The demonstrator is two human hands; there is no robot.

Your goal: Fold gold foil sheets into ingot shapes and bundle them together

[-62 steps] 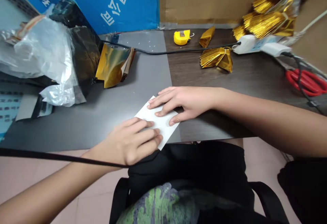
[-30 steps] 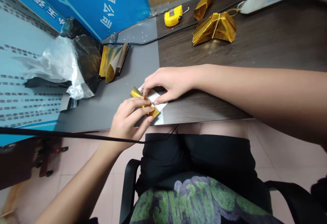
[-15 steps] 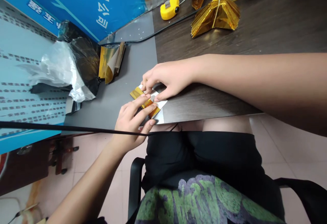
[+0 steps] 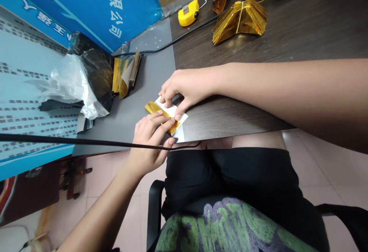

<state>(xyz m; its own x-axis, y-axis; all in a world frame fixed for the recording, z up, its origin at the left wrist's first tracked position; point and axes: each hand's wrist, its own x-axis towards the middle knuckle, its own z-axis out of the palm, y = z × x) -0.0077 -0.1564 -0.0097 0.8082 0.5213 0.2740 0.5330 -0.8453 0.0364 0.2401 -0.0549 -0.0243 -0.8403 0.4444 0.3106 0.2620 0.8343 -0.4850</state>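
Observation:
A partly folded sheet of gold foil paper (image 4: pixel 153 108), with its white underside showing, lies near the table's front edge. My left hand (image 4: pixel 149 133) reaches in from below, fingers stretched out over the gold strip and thumb apart near the table edge. From the right, my right hand (image 4: pixel 186 91) bends its fingers down onto the white part. Its thumb presses at the gold strip's edge, close to the left fingertips. Part of the paper is hidden beneath the fingers. A stack of gold paper (image 4: pixel 123 75) with a curled top sheet lies behind, to the left.
A yellow tape measure (image 4: pixel 188 13) and a bundle of folded gold paper (image 4: pixel 241 20) tied at its middle lie at the back. A black cable (image 4: pixel 161 46) crosses the table. Crumpled plastic bags (image 4: pixel 89 68) lie left, beside a blue printed box (image 4: pixel 94 10).
My left fingers have shifted slightly down and left across the gold strip, baring more white paper. My right thumb has moved down onto the strip's edge. The view has shifted slightly.

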